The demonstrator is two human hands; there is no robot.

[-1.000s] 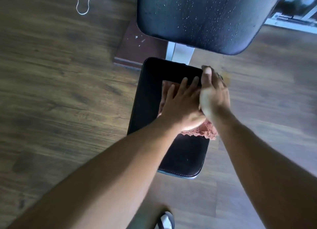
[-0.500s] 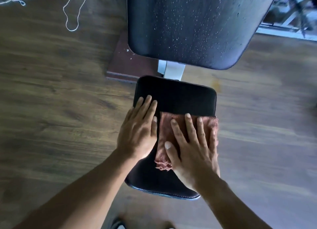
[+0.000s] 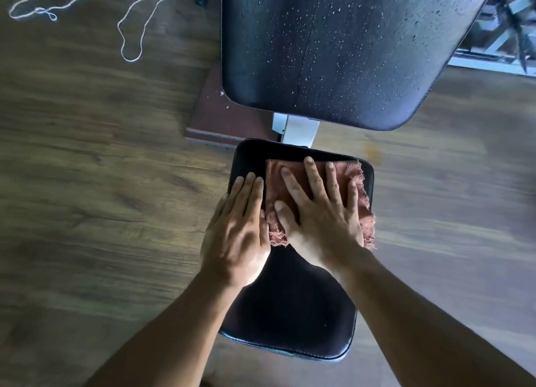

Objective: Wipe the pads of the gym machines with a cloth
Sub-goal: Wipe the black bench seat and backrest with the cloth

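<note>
A black seat pad (image 3: 293, 308) of a gym bench lies below me. A reddish-brown cloth (image 3: 355, 180) is spread flat on its far half. My right hand (image 3: 319, 212) presses flat on the cloth with fingers spread. My left hand (image 3: 239, 232) rests flat on the pad's left edge, fingers together, touching the cloth's left side. Above the seat stands the larger black back pad (image 3: 333, 52), speckled with small droplets.
A white metal post (image 3: 295, 128) joins the two pads. A brown flat board (image 3: 211, 119) lies on the wooden floor left of the post. White string (image 3: 130, 26) loops on the floor at top left. White machine frame parts (image 3: 499, 38) sit at top right.
The cloth passed from under my left hand to under my right, then slid toward the far end of the seat. My left hand shifted to the pad's left edge.
</note>
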